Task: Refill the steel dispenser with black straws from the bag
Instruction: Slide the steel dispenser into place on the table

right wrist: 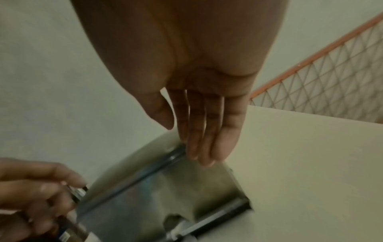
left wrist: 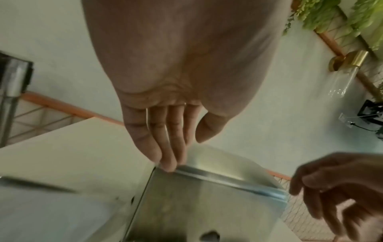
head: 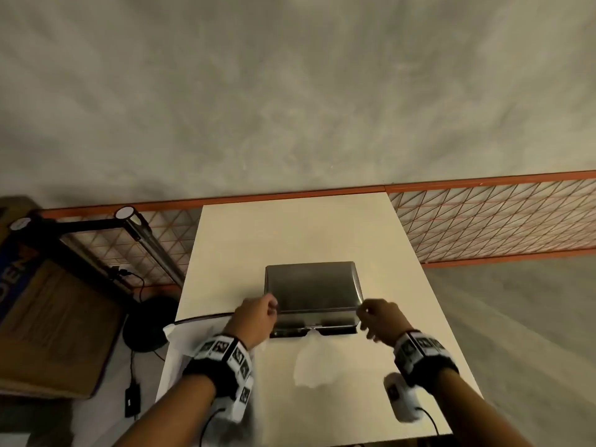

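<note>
At the steel dispenser's seven o'clock, left hand pinched its lid; open right hand at five risked skewing it.

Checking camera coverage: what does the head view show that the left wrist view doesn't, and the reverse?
Head only: a cardboard box, a round black base beside the table. Left wrist only: green plants, a brass lamp, left fingertips touching the lid at its front edge. Both: steel dispenser, left hand, right hand, white table.
</note>
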Tool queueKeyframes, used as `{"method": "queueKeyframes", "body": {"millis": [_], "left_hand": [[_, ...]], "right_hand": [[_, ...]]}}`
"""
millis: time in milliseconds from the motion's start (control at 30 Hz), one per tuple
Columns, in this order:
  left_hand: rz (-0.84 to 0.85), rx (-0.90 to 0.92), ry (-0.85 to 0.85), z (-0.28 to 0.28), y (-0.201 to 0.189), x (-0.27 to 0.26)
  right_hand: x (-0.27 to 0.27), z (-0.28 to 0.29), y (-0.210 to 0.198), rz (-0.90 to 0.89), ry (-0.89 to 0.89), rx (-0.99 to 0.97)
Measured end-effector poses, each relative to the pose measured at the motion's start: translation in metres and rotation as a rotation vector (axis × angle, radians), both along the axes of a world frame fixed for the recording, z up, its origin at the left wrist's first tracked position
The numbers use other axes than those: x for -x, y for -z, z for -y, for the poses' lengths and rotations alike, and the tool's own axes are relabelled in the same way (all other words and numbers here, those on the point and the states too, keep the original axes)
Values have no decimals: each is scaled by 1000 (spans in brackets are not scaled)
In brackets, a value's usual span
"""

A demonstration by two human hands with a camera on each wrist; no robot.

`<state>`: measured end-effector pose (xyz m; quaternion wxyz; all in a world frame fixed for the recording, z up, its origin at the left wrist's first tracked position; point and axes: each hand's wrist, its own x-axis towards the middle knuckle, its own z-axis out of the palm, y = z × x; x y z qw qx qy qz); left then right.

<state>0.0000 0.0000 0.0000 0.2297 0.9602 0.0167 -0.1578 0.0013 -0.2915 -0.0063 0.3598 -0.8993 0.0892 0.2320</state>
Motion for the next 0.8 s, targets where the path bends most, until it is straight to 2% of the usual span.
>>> {"method": "queueKeyframes", "body": {"millis": [100, 267, 533, 800], "left_hand": [[37, -36, -18, 9, -4, -27], [7, -108, -95, 31, -5, -49], [-100, -106, -246, 47, -5, -60], [-124, -104, -261, 53, -9, -67]], "right_hand": [[-30, -15, -4, 105, -22, 122], [-56, -40, -11, 156, 56, 268], [-71, -50, -2, 199, 88, 344], [-73, -51, 11, 125, 154, 241]]}}
